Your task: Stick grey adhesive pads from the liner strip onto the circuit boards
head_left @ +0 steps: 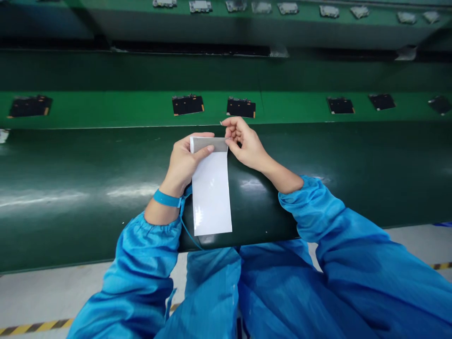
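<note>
Centrally, white sheet [212, 195], left hand [184, 159] gripping, right hand [248, 145] pinching

left grip [183, 160]: holds white sheet [212, 197] | right grip [247, 146]: pinches sheet's top-right corner | black boards [188, 105]: on green strip [293, 107]

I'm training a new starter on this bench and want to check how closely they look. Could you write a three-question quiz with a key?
1. On which wrist is the blue band worn?
2. True or false: the left hand has its thumb on the gray strip of the white sheet.
3. Which corner of the sheet is the right hand at? A) lower left B) upper right C) lower right

Key: 1. the left; 2. true; 3. B
</note>
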`<state>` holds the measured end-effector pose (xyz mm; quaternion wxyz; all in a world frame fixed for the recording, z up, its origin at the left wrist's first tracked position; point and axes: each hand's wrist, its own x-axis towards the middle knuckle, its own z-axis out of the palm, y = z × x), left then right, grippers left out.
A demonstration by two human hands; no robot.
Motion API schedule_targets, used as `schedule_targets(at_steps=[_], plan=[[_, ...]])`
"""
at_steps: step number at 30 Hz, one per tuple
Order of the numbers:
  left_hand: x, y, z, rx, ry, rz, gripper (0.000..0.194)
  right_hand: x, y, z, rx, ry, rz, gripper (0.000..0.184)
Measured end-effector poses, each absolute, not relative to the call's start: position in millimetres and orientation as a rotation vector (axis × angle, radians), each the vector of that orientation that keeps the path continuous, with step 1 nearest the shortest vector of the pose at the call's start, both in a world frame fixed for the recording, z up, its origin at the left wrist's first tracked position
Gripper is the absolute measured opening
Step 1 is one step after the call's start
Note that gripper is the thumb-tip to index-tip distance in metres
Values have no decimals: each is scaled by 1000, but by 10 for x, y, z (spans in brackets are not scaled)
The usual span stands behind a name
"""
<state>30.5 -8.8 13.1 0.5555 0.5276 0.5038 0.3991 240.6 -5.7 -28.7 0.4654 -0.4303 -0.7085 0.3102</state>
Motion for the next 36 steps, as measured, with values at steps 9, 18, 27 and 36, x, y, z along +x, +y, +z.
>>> schedule_targets(at_steps=[9, 18, 27, 36], plan=[[305, -62, 88, 1214, 1236, 994, 42, 2416, -54, -291, -1049, -1768, 708, 39], [321, -63, 68, 1231, 1286, 1052, 31, 2399, -76, -280, -1060, -1800, 578, 36], [338, -73, 93, 1162, 1313, 1027, 26, 2430, -112, -234, -1067, -1997, 268, 32], [356, -66, 121, 1059, 1298, 1025, 28, 2425, -119, -202, -1044, -2069, 112, 34]])
